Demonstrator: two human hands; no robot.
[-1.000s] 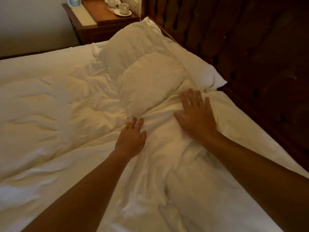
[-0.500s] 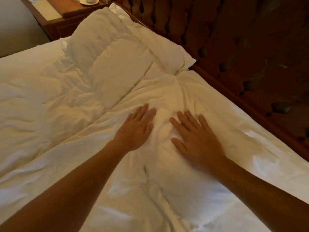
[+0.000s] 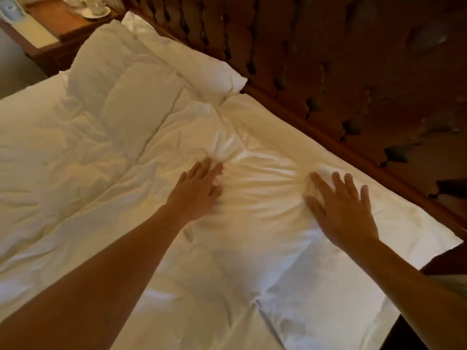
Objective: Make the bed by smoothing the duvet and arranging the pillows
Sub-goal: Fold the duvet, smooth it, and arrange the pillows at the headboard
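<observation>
A white duvet (image 3: 63, 168) covers the bed, creased and rumpled on the left. Both my hands press flat on a puffy white pillow (image 3: 262, 223) lying near the head of the bed. My left hand (image 3: 199, 190) rests on its left part, fingers together. My right hand (image 3: 341, 210) lies on its right part with fingers spread. Wrinkles fan out in the fabric between the two hands. A second pillow (image 3: 121, 79) lies further along, with another white pillow (image 3: 199, 64) behind it against the headboard.
A dark tufted headboard (image 3: 353, 72) with a wooden rail runs along the right. A wooden bedside table (image 3: 58, 29) at the top left carries cups on saucers (image 3: 97, 7) and a small white device (image 3: 11, 11).
My right hand has slid to the right, away from my left hand, stretching the pillow fabric between them. The view has shifted towards the near end of the headboard.
</observation>
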